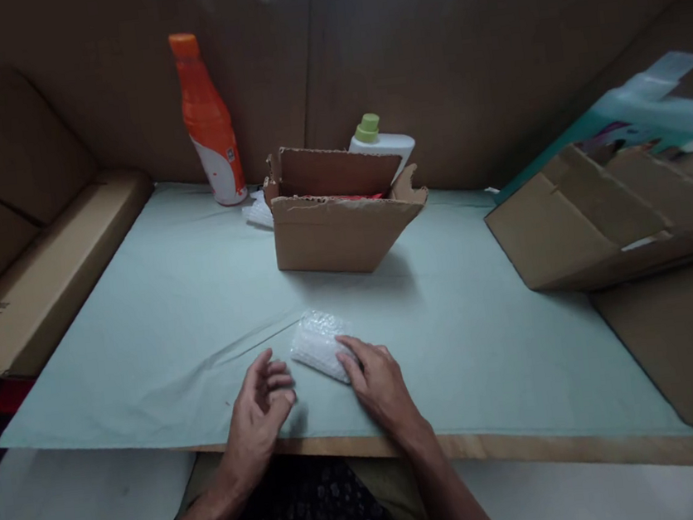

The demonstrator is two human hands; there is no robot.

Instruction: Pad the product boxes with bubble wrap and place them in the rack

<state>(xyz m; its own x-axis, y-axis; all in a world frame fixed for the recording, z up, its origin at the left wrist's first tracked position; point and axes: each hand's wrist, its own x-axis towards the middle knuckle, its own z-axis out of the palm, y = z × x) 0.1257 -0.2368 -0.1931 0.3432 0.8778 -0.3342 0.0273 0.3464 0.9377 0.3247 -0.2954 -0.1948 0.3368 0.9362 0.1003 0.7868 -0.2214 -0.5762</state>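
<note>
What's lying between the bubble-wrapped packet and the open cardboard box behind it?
Nothing: in the head view, only bare green table cover separates the bubble-wrapped packet from the open cardboard box.

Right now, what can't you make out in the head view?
- Contents of the bubble-wrapped packet: hidden by the wrap; the right hand covers its near end.
- Inside of the open cardboard box: front wall hides it; only a red sliver shows.
- White bottle with green cap: lower body behind the box.
- Orange bottle label: too small and dim to read.
- Left hand palm: turned away from the camera.
</note>
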